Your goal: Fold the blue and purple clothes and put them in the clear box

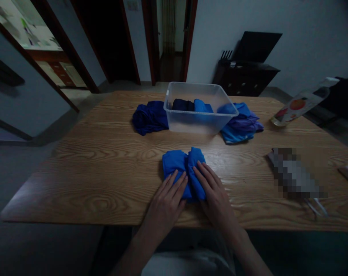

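Note:
A bright blue folded cloth (182, 163) lies on the wooden table (105, 161) near its front edge. My left hand (166, 201) rests flat on the cloth's left half, fingers spread. My right hand (212, 191) presses flat on its right half, fingers extended. Neither hand grips it. Behind the cloth stands a clear plastic bin (201, 109) holding a dark navy cloth (183, 104) and a blue cloth (202, 106).
A dark blue cloth pile (149, 117) lies left of the bin; a blue and purple pile (242, 122) lies right of it. A printed pouch (301, 101) lies at the far right, a blurred object (296, 174) nearer. A dark cabinet (245, 74) stands by the wall.

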Available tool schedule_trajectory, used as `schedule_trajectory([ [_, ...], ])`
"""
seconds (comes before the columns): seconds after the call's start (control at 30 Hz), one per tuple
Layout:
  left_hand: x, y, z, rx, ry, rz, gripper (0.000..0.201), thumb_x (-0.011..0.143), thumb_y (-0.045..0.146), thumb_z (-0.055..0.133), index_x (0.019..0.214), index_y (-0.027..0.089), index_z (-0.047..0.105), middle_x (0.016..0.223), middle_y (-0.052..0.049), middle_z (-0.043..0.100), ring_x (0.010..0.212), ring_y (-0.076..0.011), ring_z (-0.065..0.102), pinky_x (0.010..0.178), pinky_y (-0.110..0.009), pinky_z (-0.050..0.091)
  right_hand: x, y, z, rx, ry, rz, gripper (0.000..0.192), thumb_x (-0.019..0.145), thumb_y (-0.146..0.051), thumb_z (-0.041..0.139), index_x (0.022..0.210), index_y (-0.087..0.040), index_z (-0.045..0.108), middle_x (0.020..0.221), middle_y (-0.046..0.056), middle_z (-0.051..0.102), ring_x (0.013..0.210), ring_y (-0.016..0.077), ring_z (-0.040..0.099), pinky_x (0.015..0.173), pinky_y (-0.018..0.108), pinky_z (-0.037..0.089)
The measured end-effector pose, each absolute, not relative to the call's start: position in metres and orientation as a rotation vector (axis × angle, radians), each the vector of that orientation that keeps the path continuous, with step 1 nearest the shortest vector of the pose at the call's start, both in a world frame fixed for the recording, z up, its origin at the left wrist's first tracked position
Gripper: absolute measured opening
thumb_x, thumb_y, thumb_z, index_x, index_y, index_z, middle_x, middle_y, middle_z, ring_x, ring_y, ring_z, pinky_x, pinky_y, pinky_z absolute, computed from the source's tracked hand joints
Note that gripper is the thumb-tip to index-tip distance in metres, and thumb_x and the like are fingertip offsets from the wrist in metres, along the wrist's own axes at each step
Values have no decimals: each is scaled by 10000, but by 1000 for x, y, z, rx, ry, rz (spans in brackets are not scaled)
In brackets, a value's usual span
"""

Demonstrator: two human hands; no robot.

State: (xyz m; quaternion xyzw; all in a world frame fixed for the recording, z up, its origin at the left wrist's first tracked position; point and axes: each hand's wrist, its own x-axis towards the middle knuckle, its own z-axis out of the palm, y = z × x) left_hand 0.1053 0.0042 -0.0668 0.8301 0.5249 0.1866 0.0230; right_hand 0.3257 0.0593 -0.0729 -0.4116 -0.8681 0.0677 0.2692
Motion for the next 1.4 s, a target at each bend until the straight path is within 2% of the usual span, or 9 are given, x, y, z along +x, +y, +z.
schedule_trajectory([
  [0.13,101,4,-64,2544,1556,553,666,1060,125,525,1703,160,357,1776,-59,398,1687,-252,307,1359,-502,423,326,63,-68,-1020,-2520,144,828,977,-53,473,1769,-198,278,1808,122,311,1705,302,224,1324,626,384],
  [0.3,92,3,-56,2444,1488,594,676,1119,473,570,1704,200,369,1759,-59,428,1676,-256,336,1338,-517,454,330,62,-50,-979,-2657,266,884,1008,-368,653,1754,-93,268,1821,155,246,1719,315,160,1373,604,300],
  [0.37,88,5,-49,2368,1460,648,577,1139,486,522,1654,236,456,1707,-36,513,1628,-218,432,1324,-482,477,330,62,-47,-1023,-2643,318,798,1089,-451,578,1757,-133,278,1824,122,253,1718,279,171,1384,585,285],
  [0.5,84,17,-41,2298,1559,806,406,1181,309,397,1523,253,609,1589,-12,646,1550,-168,534,1319,-433,479,325,65,-52,-1092,-2566,351,562,1181,-320,346,1731,-199,360,1809,48,320,1711,217,202,1398,566,258],
  [0.7,94,30,-52,2453,1758,563,625,1129,420,525,1709,220,407,1826,-94,271,1719,-361,169,1359,-627,363,320,58,-63,-1278,-2404,225,518,1129,-272,392,1609,-194,568,1846,78,207,1722,363,109,1350,667,299],
  [0.83,94,26,-57,2440,1706,466,631,1113,308,521,1726,300,376,1858,-45,162,1733,-345,85,1375,-631,326,313,50,-64,-1473,-2296,171,464,1162,-398,421,1561,-269,620,1826,137,244,1657,414,302,1265,680,399],
  [1.0,94,18,-56,2363,1673,498,663,1095,235,509,1736,282,347,1870,-47,88,1735,-338,64,1367,-583,371,299,51,-57,-1592,-2216,102,371,1155,-399,456,1407,-266,692,1580,172,559,1315,389,598,1077,635,535],
  [1.23,105,14,-51,2405,1669,528,666,1031,154,512,1690,199,427,1836,-65,253,1733,-339,98,1363,-598,382,293,74,-45,-1386,-2073,331,427,993,-181,609,1418,-158,576,1358,196,590,1263,338,603,1075,533,578],
  [1.4,108,17,-55,2361,1627,580,671,989,121,526,1655,126,442,1798,-111,347,1720,-301,199,1401,-565,330,270,77,-25,-1418,-2138,174,530,961,-27,497,1462,-176,580,1418,186,591,1266,349,562,1072,548,572],
])
